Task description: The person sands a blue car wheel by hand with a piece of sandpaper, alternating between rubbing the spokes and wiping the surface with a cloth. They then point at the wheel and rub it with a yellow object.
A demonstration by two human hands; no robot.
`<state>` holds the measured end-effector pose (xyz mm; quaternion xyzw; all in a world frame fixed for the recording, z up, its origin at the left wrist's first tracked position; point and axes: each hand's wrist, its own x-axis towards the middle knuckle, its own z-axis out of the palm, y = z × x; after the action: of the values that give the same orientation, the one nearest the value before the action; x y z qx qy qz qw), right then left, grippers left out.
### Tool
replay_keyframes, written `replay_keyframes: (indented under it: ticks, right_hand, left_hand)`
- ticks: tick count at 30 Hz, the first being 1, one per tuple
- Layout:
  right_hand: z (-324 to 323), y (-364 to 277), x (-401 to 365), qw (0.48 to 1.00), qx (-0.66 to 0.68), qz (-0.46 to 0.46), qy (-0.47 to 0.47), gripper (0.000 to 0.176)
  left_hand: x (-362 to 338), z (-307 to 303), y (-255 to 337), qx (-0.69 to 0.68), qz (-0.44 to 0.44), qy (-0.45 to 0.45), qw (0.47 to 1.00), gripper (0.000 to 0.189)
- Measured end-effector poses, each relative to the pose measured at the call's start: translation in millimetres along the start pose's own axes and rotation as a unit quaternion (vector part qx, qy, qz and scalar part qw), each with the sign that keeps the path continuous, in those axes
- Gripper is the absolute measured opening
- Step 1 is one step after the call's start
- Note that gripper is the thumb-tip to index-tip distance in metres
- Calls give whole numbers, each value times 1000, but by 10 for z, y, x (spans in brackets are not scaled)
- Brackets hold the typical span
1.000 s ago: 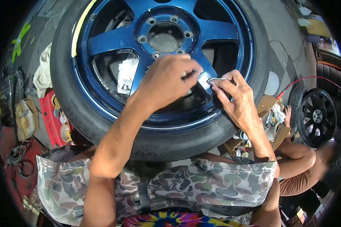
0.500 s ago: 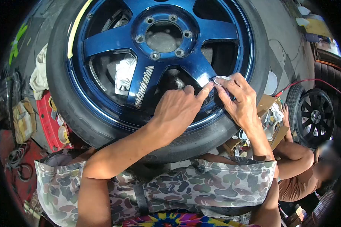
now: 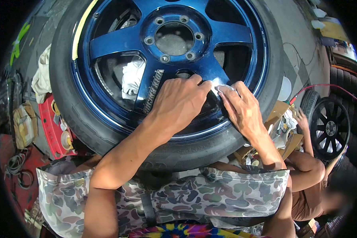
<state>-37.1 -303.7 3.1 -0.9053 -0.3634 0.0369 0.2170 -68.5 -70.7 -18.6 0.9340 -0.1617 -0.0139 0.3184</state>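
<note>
A blue six-spoke wheel (image 3: 117, 42) with its tyre (image 3: 69, 107) fitted lies in front of me, white lettering on one spoke. My right hand (image 3: 242, 107) pinches a small folded whitish sheet (image 3: 225, 88) against the lower right spoke. My left hand (image 3: 180, 97) rests beside it with fingers curled, its fingertips near the same spoke's edge; what they hold, if anything, I cannot make out. Yellow tape (image 3: 80, 33) runs along the rim's upper left edge. Between the spokes shows a white cloth (image 3: 133, 79).
On the right a person (image 3: 309, 198) sits beside a black wheel (image 3: 330, 127), one hand raised near it. Cardboard boxes (image 3: 275, 113) with odds and ends stand just right of the tyre. A red rim-like part (image 3: 51, 125) lies at left, and a red hose (image 3: 325, 84) crosses at right.
My left index finger has drawn back from the spoke and curled. My right hand has shifted slightly left with the folded sheet. The other person's arm has risen.
</note>
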Motion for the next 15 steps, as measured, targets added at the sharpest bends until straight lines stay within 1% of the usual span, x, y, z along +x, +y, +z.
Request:
replay_keyframes:
  ticks: [2,4,7,8,11,13,15]
  right_hand:
    - [-3,-33,71,1000,3,1,-1,33]
    - [-6,-19,100,1000,-2,-13,0,35]
    - [-13,-49,37,1000,-5,-16,5,33]
    - [-23,-76,18,1000,-20,-9,-7,30]
    - [-5,-52,90,1000,-16,-9,-5,30]
    - [-18,-28,91,1000,-12,-4,-1,29]
    - [-22,-19,83,1000,-1,-7,-1,29]
  left_hand:
    - [5,-5,21,-4,6,14,1000,28]
    - [25,-48,42,-23,12,12,1000,16]
    - [11,-61,8,-33,15,20,999,17]
    - [6,-74,1,-32,14,21,999,17]
    - [9,-42,40,-37,21,3,999,17]
    - [22,15,20,-25,11,1,1000,29]
    - [17,-6,-3,-36,16,8,999,28]
